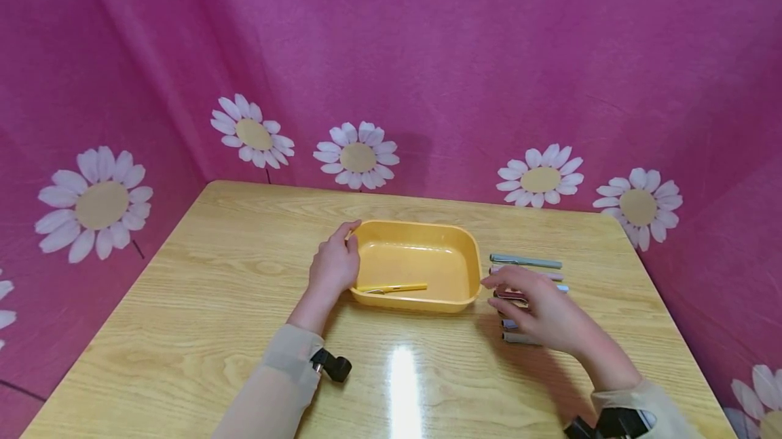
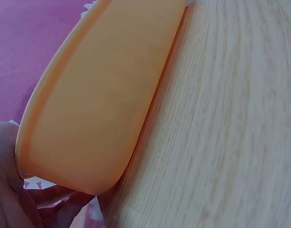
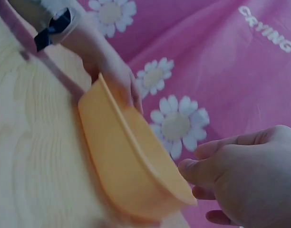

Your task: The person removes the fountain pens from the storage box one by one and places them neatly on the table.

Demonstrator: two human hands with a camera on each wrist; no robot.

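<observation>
A yellow plastic tub [image 1: 421, 264] stands on the table, and a yellow pen [image 1: 400, 287] lies inside along its near wall. My left hand [image 1: 334, 264] grips the tub's left end; in the left wrist view the thumb is at the rim and the fingers lie against the outer wall [image 2: 98, 99]. Beside the tub's right end hovers my right hand [image 1: 540, 303], fingers loosely bent, holding nothing visible. Under it lies a row of pens, among them a grey-green pen [image 1: 531, 262], a dark red pen [image 1: 508, 296] and a grey pen [image 1: 518, 338]. The hand partly hides them.
The wooden table [image 1: 201, 330] has a bright light reflection in front of the tub. A pink curtain [image 1: 427, 52] with white daisies [image 1: 357, 157] hangs along the back and sides. Each wrist carries a black camera mount [image 1: 332, 364].
</observation>
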